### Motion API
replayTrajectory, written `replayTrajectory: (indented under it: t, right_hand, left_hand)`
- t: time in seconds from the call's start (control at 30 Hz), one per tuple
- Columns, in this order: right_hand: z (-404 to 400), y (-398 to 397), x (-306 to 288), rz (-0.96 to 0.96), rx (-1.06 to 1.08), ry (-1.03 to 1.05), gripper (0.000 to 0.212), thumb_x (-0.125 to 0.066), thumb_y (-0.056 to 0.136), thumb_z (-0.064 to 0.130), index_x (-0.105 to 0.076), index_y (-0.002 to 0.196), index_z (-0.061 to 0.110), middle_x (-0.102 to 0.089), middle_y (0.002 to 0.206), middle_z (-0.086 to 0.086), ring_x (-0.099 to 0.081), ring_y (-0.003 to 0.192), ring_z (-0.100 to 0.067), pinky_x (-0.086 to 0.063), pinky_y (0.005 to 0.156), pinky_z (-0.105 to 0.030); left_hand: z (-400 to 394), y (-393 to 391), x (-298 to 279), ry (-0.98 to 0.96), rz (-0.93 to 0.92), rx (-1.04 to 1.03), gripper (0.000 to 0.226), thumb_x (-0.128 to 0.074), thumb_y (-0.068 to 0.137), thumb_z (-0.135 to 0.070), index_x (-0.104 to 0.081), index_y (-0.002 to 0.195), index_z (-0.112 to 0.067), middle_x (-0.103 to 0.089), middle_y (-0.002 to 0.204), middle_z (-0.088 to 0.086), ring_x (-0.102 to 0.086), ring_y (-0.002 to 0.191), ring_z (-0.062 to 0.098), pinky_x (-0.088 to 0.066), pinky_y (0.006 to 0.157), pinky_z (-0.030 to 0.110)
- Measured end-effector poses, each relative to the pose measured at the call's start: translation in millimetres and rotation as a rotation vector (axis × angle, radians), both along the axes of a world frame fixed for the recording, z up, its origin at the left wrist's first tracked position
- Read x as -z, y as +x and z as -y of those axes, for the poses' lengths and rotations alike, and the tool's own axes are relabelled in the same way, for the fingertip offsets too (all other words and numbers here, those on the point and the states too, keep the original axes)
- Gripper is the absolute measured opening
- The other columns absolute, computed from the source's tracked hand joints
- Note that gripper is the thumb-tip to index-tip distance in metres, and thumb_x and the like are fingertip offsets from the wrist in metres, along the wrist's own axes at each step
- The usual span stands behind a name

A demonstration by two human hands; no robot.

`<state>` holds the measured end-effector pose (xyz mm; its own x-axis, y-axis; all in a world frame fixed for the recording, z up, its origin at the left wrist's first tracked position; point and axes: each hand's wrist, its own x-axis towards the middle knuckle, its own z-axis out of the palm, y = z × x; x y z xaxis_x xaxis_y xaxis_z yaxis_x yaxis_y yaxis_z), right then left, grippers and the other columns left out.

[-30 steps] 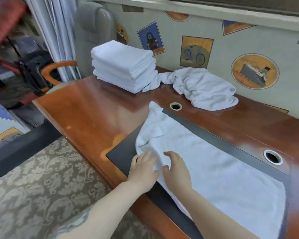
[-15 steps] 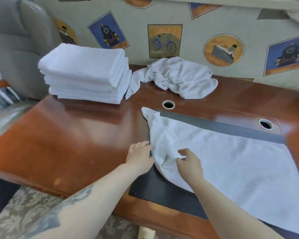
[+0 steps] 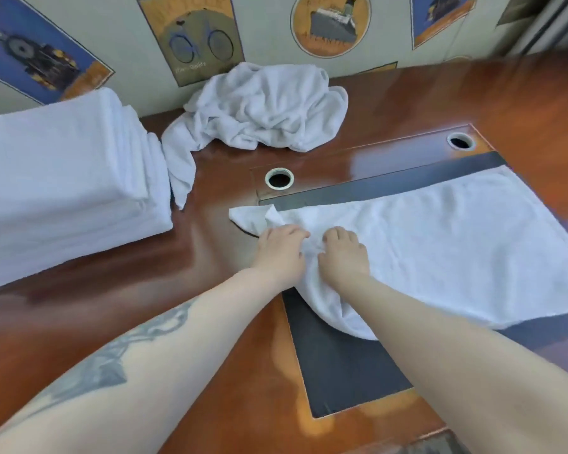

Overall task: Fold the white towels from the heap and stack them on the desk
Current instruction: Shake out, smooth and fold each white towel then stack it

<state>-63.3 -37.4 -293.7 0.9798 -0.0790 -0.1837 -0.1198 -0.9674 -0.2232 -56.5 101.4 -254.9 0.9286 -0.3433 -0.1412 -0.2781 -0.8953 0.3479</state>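
A spread towel (image 3: 440, 244) lies on the desk (image 3: 79, 322), both hands (image 3: 281, 253) resting side by side at its left end. Behind it sits the heap (image 3: 263, 106); the folded stack (image 3: 63, 185) stands to the left.
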Motion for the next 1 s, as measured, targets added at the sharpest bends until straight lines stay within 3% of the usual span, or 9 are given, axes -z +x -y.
replayTrajectory:
  t: [0.13,0.27,0.4,0.53,0.63,0.73,0.87,0.93,1.0]
  right_hand:
    - [-26,-19,-12,0.166,0.05,-0.003,0.016,-0.047,0.09,0.006,-0.052,0.104,0.013,-0.057,0.096,-0.001,-0.052,0.094,-0.024,-0.031,0.069,-0.031]
    - [-61,-67,-34,0.388,0.256,0.11,0.009,-0.056,0.081,0.006,-0.059,0.089,0.01,-0.059,0.076,-0.001,-0.049,0.072,-0.025,-0.029,0.061,-0.033]
    - [-110,-152,-49,0.452,0.325,0.155,0.02,-0.07,0.064,0.002,-0.059,0.076,0.014,-0.057,0.065,0.004,-0.054,0.065,-0.023,-0.03,0.066,-0.029]
    - [-155,-212,-31,0.253,0.169,0.087,0.032,-0.08,0.047,0.011,-0.056,0.064,0.023,-0.049,0.056,0.008,-0.05,0.055,-0.014,-0.033,0.053,-0.024]
    - [-168,-226,-17,0.066,0.197,0.088,0.017,-0.074,0.067,0.017,-0.06,0.076,0.023,-0.057,0.068,0.008,-0.056,0.069,-0.016,-0.032,0.058,-0.024]
    - [-171,-222,-16,-0.064,0.149,0.208,0.013,-0.055,0.088,0.024,-0.062,0.098,0.022,-0.062,0.092,0.003,-0.055,0.091,-0.021,-0.033,0.072,-0.029]
    - [-161,-215,-33,-0.365,0.074,0.384,0.028,-0.065,0.076,0.047,-0.068,0.1,0.032,-0.065,0.096,0.015,-0.06,0.095,-0.01,-0.044,0.077,-0.024]
    - [-159,-206,-36,-0.234,0.179,0.425,0.031,-0.06,0.078,0.05,-0.068,0.104,0.035,-0.061,0.098,0.021,-0.055,0.102,-0.005,-0.043,0.081,-0.021]
    - [-165,-191,-25,0.005,0.275,0.296,0.04,-0.053,0.089,0.047,-0.06,0.126,0.034,-0.054,0.132,0.012,-0.04,0.13,-0.013,-0.035,0.105,-0.031]
  left_hand:
    - [-18,6,19,0.004,0.032,0.216,0.058,-0.049,0.09,-0.013,-0.036,0.146,-0.022,-0.033,0.153,-0.002,-0.02,0.145,0.017,-0.008,0.114,0.034]
    - [-49,-13,14,-0.076,0.211,0.402,0.028,-0.062,0.088,-0.018,-0.064,0.115,-0.019,-0.045,0.146,-0.003,-0.026,0.144,0.018,0.003,0.116,0.037]
    - [-96,-66,3,-0.251,0.315,0.514,0.009,-0.078,0.07,-0.012,-0.071,0.073,-0.018,-0.07,0.103,-0.001,-0.063,0.109,0.024,-0.023,0.112,0.046]
    - [-137,-108,24,-0.195,0.256,0.695,0.022,-0.08,0.055,-0.012,-0.071,0.065,-0.03,-0.063,0.075,-0.011,-0.065,0.076,0.013,-0.027,0.107,0.039]
    - [-153,-120,35,-0.119,0.128,0.686,0.033,-0.087,0.045,-0.013,-0.07,0.066,-0.032,-0.06,0.069,-0.015,-0.063,0.07,0.009,-0.027,0.104,0.034]
    - [-159,-116,27,0.027,0.03,0.683,0.019,-0.067,0.069,-0.018,-0.07,0.083,-0.03,-0.06,0.082,-0.015,-0.058,0.091,0.01,-0.019,0.111,0.027]
    - [-162,-86,9,0.181,-0.366,0.665,0.023,-0.055,0.071,-0.028,-0.065,0.09,-0.035,-0.055,0.079,-0.02,-0.054,0.086,0.005,-0.035,0.075,0.014]
    - [-155,-63,2,0.076,-0.427,0.492,0.023,-0.056,0.076,-0.028,-0.064,0.095,-0.038,-0.06,0.092,-0.021,-0.057,0.089,0.004,-0.043,0.07,0.018]
    - [-143,-35,9,-0.038,-0.221,0.302,0.031,-0.054,0.087,-0.024,-0.061,0.116,-0.032,-0.058,0.123,-0.013,-0.052,0.114,0.013,-0.045,0.09,0.03]
